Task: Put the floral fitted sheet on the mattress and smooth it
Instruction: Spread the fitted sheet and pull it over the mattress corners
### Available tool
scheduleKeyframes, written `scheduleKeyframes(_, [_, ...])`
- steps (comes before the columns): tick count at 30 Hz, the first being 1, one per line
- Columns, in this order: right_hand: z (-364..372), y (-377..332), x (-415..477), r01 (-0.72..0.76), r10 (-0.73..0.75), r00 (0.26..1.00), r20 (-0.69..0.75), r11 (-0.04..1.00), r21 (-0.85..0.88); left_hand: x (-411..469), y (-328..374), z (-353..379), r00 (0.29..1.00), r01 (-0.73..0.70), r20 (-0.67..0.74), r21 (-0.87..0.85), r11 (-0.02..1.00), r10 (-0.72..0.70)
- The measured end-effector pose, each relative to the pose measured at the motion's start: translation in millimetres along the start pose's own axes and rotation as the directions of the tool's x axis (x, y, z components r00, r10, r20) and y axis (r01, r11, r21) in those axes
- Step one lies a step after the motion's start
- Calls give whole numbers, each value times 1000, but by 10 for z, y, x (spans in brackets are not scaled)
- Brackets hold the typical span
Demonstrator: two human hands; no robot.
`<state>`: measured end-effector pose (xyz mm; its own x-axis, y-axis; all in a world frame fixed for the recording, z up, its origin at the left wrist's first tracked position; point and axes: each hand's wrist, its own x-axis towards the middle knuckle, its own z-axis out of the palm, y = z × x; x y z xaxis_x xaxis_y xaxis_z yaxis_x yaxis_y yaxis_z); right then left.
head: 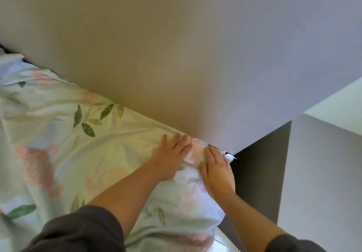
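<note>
Plain wall [176,45] fills most of the view, beige fading to a greyish lilac, and it meets a dark flat panel [260,163] at the corner on the right. The floral fitted sheet [88,153] is spread over the bed right up against that wall, pale with pink blooms and green leaves, and pretty wrinkled. It bunches into a lump at the corner by the panel. The mattress itself is hidden under the fabric.

Both hands are at that corner. The left hand [170,153] lies flat on the sheet just beside the wall, fingers straight and a bit fanned, not pinching anything. The right hand [217,170] rests palm-down on the bunched corner, fingers close together and pointing at the wall, thumb out to the side. Dark sleeves [78,230] are pushed up on both arms.
</note>
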<state>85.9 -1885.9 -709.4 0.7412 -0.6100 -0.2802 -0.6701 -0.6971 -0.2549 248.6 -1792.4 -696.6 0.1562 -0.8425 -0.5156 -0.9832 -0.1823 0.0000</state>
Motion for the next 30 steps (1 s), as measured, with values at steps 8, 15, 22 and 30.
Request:
scheduleKeyframes(8, [-118, 258, 38, -442, 669, 733, 122, 332, 833, -21, 431, 15, 987, 56, -146, -80, 995, -67])
scheduleKeyframes(15, [51, 544, -10, -432, 603, 787, 131, 386, 815, -37, 565, -11, 947, 132, -266, -194, 972, -181])
scheduleKeyframes(22, [20, 605, 376, -558, 731, 674, 103, 412, 720, -37, 505, 81, 958, 93, -251, -175, 980, -135])
scheduleKeyframes(30, [227, 776, 655, -747, 759, 611, 226, 457, 483, 179, 660, 135, 943, 126, -282, -191, 974, -177])
